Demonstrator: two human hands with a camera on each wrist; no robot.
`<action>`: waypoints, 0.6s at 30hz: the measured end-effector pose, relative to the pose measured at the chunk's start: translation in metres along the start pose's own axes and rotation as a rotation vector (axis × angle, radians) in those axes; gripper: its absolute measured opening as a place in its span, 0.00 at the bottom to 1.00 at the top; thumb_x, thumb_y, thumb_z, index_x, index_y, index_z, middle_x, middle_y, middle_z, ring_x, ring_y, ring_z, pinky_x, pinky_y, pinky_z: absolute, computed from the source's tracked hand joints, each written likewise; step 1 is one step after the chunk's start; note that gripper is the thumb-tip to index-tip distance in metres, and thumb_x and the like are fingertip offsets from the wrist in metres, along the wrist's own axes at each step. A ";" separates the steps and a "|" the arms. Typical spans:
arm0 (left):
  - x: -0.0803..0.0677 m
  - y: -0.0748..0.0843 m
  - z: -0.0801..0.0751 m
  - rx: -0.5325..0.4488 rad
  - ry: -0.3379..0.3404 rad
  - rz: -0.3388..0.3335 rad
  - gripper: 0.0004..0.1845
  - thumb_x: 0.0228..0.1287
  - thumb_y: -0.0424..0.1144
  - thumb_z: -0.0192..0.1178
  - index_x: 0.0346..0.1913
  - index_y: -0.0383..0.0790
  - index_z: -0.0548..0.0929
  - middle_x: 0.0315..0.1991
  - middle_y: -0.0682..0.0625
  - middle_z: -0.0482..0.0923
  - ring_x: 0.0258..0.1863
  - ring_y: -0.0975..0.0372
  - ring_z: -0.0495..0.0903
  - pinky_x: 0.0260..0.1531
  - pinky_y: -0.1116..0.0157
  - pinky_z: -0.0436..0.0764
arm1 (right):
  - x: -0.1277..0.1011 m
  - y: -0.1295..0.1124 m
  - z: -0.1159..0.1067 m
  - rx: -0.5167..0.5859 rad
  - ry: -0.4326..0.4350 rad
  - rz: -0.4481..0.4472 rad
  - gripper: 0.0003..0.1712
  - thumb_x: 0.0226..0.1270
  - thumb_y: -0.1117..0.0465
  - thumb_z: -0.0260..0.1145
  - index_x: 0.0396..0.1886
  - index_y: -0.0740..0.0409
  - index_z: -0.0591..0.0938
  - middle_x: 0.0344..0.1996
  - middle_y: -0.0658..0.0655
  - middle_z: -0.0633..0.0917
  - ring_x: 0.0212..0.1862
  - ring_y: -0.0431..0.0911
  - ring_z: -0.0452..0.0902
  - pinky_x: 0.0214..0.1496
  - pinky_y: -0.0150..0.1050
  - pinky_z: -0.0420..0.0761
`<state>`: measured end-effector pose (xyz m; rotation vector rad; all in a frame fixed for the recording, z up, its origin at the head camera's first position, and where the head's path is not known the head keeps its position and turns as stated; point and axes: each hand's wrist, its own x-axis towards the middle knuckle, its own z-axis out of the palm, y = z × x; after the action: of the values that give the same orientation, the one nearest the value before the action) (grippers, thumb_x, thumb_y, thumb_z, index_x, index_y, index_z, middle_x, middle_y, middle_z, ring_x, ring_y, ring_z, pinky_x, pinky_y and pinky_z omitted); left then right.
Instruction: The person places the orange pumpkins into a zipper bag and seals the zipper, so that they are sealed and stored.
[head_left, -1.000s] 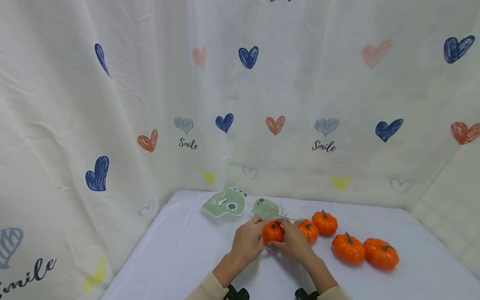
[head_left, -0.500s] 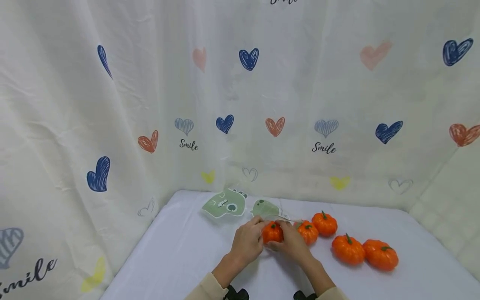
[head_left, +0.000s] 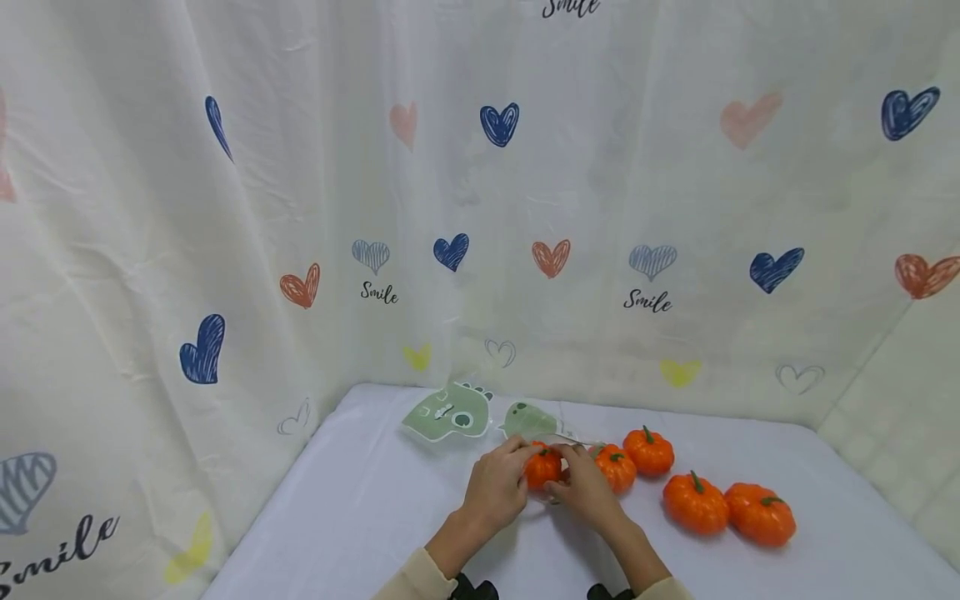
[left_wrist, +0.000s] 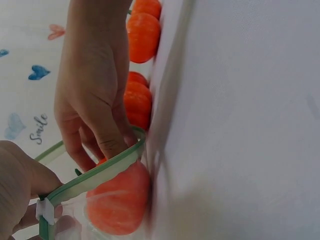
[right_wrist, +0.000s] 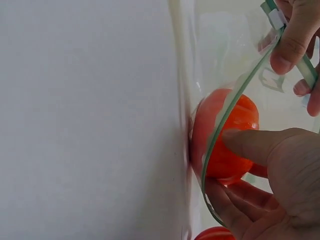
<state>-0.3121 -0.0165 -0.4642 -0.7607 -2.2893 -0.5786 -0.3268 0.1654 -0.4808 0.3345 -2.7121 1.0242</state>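
My left hand (head_left: pixel 497 483) pinches a clear zip bag (right_wrist: pixel 225 120) with a green rim, close to its white slider (left_wrist: pixel 45 211). An orange toy pumpkin (head_left: pixel 542 468) with a green stem lies in the mouth of the bag, its lower part seen through the plastic. My right hand (right_wrist: pixel 290 185) reaches to that mouth with its thumb on the pumpkin and its other fingers curled below. Parts of those fingers are hidden by the pumpkin and the bag rim.
Several more orange pumpkins stand to the right, two near the bag (head_left: pixel 649 452) and two farther out (head_left: pixel 761 513). Behind the hands lie a green cartoon dinosaur face (head_left: pixel 450 413) and a smaller green shape (head_left: pixel 528 420). A heart-print curtain (head_left: pixel 585 183) hangs behind the white table (head_left: pixel 360 475).
The pumpkin between the hands has shifted slightly left, and a small gap shows between it and the right hand in the head view. The left hand keeps its place on the bag.
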 end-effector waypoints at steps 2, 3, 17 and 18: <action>0.000 0.000 0.000 0.004 0.004 0.002 0.25 0.49 0.24 0.68 0.53 0.43 0.89 0.43 0.56 0.84 0.35 0.63 0.86 0.33 0.71 0.84 | 0.000 0.000 0.001 0.020 0.005 0.001 0.32 0.54 0.67 0.79 0.60 0.62 0.80 0.54 0.64 0.81 0.41 0.46 0.82 0.45 0.44 0.87; 0.000 0.000 0.000 0.006 0.006 0.003 0.25 0.49 0.24 0.68 0.53 0.44 0.89 0.43 0.56 0.84 0.35 0.63 0.86 0.33 0.71 0.84 | 0.000 0.000 0.001 0.026 0.007 0.001 0.32 0.54 0.68 0.79 0.60 0.61 0.80 0.53 0.64 0.80 0.41 0.47 0.82 0.45 0.44 0.87; 0.001 0.001 -0.002 -0.003 -0.021 -0.022 0.23 0.51 0.25 0.68 0.53 0.43 0.89 0.47 0.55 0.85 0.40 0.62 0.88 0.41 0.67 0.87 | 0.001 0.002 0.001 0.059 -0.019 0.004 0.30 0.57 0.69 0.77 0.61 0.61 0.80 0.43 0.59 0.82 0.39 0.45 0.84 0.42 0.41 0.88; 0.001 0.001 -0.002 -0.004 -0.022 -0.027 0.23 0.51 0.25 0.68 0.53 0.43 0.89 0.47 0.54 0.85 0.41 0.61 0.88 0.41 0.67 0.87 | 0.001 0.002 0.001 0.077 -0.025 0.004 0.30 0.57 0.70 0.76 0.61 0.62 0.80 0.44 0.59 0.83 0.39 0.46 0.85 0.42 0.41 0.88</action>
<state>-0.3111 -0.0166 -0.4618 -0.7419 -2.3223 -0.5899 -0.3282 0.1659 -0.4821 0.3577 -2.7009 1.1355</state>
